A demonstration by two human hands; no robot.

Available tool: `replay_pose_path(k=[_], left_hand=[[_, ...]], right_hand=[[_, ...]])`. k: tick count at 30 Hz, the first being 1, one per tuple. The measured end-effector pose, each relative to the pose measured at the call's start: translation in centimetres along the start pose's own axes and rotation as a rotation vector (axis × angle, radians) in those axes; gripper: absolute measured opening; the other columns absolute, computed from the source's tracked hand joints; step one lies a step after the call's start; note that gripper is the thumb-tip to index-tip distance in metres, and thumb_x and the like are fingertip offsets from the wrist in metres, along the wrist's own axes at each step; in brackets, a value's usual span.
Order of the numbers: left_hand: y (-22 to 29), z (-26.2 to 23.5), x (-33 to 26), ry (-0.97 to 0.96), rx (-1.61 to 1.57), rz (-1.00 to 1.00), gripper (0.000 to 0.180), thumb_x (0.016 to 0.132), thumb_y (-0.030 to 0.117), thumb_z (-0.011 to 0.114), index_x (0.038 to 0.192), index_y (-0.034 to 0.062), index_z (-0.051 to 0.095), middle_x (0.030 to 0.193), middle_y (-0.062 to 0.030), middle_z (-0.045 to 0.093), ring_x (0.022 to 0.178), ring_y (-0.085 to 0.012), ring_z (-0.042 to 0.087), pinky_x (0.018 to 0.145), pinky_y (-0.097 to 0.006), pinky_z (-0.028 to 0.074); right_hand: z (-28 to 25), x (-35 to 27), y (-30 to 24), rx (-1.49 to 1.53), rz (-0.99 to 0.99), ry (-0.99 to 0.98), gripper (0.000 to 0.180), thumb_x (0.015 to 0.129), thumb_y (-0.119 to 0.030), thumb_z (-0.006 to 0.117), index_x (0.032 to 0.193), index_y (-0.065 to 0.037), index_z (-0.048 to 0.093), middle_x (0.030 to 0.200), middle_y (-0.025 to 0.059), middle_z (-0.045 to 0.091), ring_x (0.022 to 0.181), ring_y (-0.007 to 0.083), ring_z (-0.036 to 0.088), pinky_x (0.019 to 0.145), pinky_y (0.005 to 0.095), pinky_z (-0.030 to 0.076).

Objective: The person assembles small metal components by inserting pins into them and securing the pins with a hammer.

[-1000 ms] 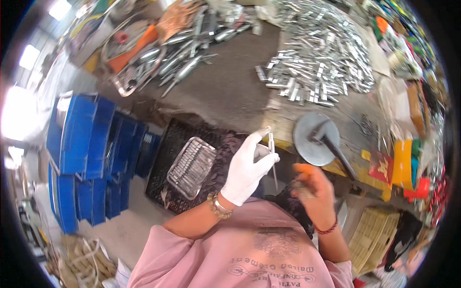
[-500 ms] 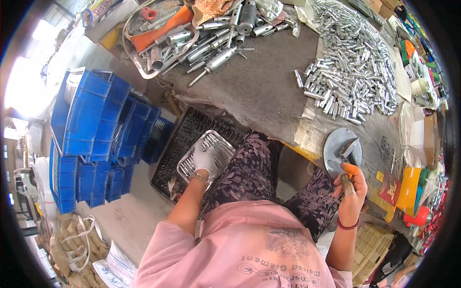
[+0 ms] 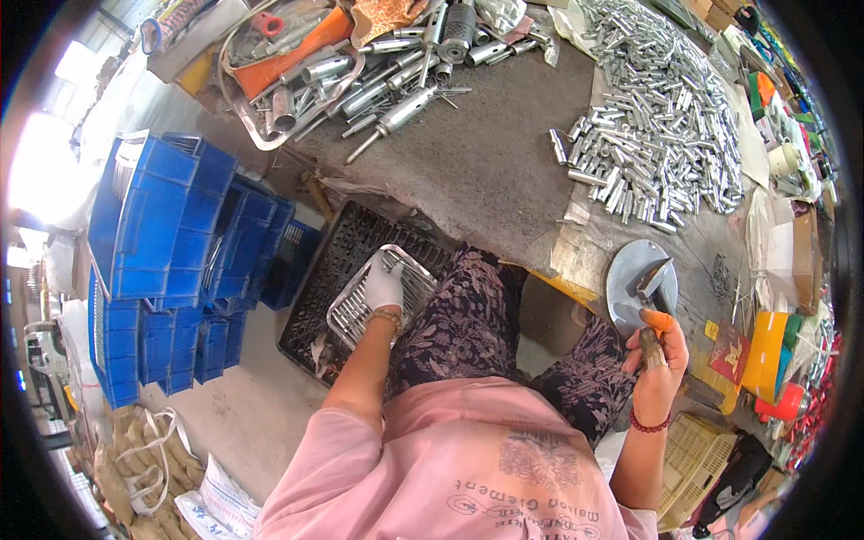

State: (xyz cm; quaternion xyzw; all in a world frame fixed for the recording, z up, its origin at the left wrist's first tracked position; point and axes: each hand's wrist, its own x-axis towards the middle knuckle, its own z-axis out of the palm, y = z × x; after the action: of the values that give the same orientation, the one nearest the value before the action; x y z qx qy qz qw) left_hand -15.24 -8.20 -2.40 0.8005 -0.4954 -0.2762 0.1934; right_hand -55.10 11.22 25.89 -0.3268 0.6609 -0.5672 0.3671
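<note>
My left hand [image 3: 384, 286], in a white glove, reaches down into a shallow metal wire tray [image 3: 346, 317] that lies in a black plastic crate [image 3: 335, 261] by my left knee. I cannot tell whether the glove holds a piece. My right hand [image 3: 655, 371], with an orange cover on the thumb, grips the wooden handle of a small hammer-like tool [image 3: 654, 297]. The tool's dark head rests over a round metal disc [image 3: 623, 286] on the bench edge. A large heap of short silver metal tubes [image 3: 657, 135] lies on the grey bench beyond.
Stacked blue plastic crates [image 3: 171, 261] stand at the left. A metal tray of bigger steel parts with an orange tool [image 3: 306, 63] sits at the bench's far left. Yellow and orange containers [image 3: 774, 360] crowd the right. Sacks [image 3: 144, 468] lie on the floor at lower left.
My left hand, which held a thin metal piece up by the disc, has swung down and left into the wire tray. My right hand has stayed by the disc with the tool.
</note>
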Motion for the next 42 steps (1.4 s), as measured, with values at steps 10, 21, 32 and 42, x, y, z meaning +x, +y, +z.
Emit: replay_pose_path(k=[10,21,32,42], left_hand=[[-1.4,-2.4,3.2,0.188,-0.265,0.233,0.042,0.106,0.020,0.073,0.141,-0.0025,0.070,0.126,-0.0208,0.079,0.116,-0.0314,0.075,0.105,-0.041,0.056],[30.4,-14.2,-8.7,0.054,-0.352,1.203,0.016,0.101,0.009,0.078,0.116,0.0023,0.077,0.102,-0.0084,0.075,0.090,-0.0198,0.072,0.083,-0.034,0.059],[37.9,-6.8,-7.5,-0.139,0.114,1.537,0.026,0.091,0.002,0.071,0.115,0.0099,0.076,0.110,-0.0132,0.074,0.107,-0.0337,0.073,0.096,-0.045,0.059],[37.3,-11.0,-16.2,-0.902,-0.479,0.761,0.028,0.098,0.001,0.070,0.125,-0.0026,0.071,0.112,-0.0080,0.072,0.091,-0.0163,0.075,0.075,-0.028,0.062]], right_hand=[[0.7,0.4,-0.8,-0.020,0.006,0.011,0.025,0.108,0.001,0.059,0.129,0.000,0.073,0.090,0.0060,0.072,0.064,0.0071,0.061,0.057,0.0225,0.048],[-0.1,0.0,-0.7,0.121,0.084,-0.164,0.038,0.102,0.011,0.056,0.133,-0.001,0.076,0.104,0.0058,0.076,0.078,0.0069,0.067,0.069,0.0227,0.055],[-6.8,-2.5,-4.4,-0.353,-0.268,0.090,0.034,0.090,0.002,0.076,0.124,-0.004,0.078,0.107,0.0120,0.076,0.092,0.0202,0.073,0.084,0.0333,0.059],[-17.2,8.7,-1.8,-1.106,-0.342,0.599,0.033,0.088,-0.002,0.075,0.120,-0.010,0.071,0.114,0.0154,0.069,0.105,0.0392,0.073,0.085,0.0489,0.061]])
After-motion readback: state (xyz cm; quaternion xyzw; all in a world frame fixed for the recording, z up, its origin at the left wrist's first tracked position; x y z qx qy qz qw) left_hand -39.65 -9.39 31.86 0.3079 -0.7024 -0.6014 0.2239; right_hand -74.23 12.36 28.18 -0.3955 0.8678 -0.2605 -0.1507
